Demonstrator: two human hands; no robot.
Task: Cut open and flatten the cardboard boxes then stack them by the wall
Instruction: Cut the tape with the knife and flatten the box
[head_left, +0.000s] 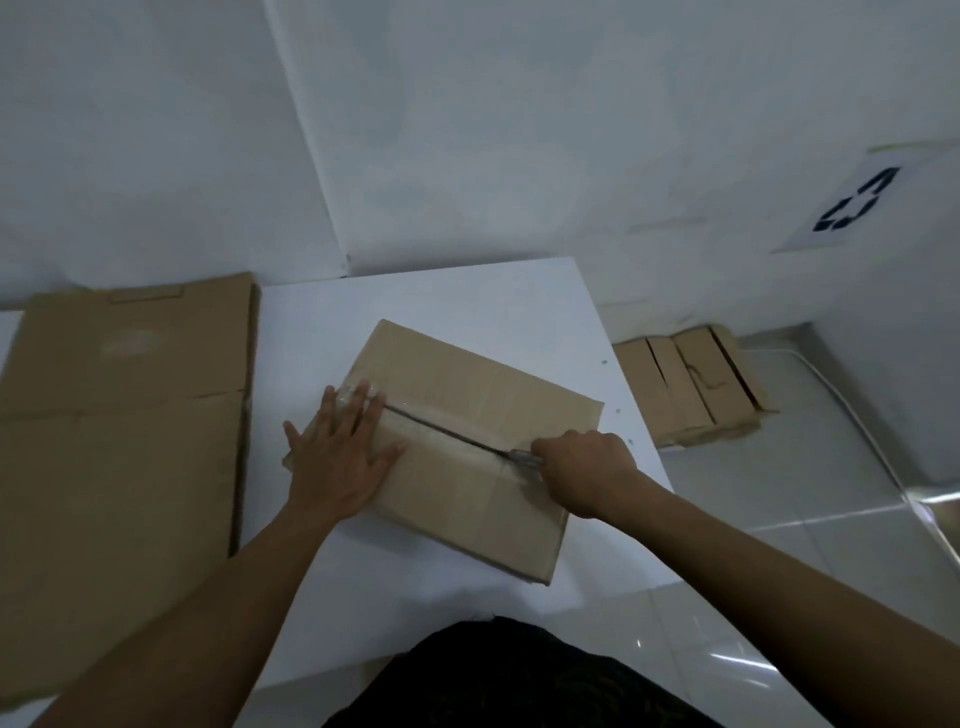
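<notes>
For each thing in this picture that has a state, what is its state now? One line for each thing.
Box on the table: closed, its taped top seam slit along most of its length.
Cutter: blade in the seam.
Left hand: flat, pressing the box's left end.
Right hand: shut around the cutter.
Large cardboard at left: flattened.
Cardboard by the wall: flattened, stacked.

The right hand (582, 470) hides most of the cutter (522, 458), and the left cardboard (119, 441) runs off-frame.
</notes>
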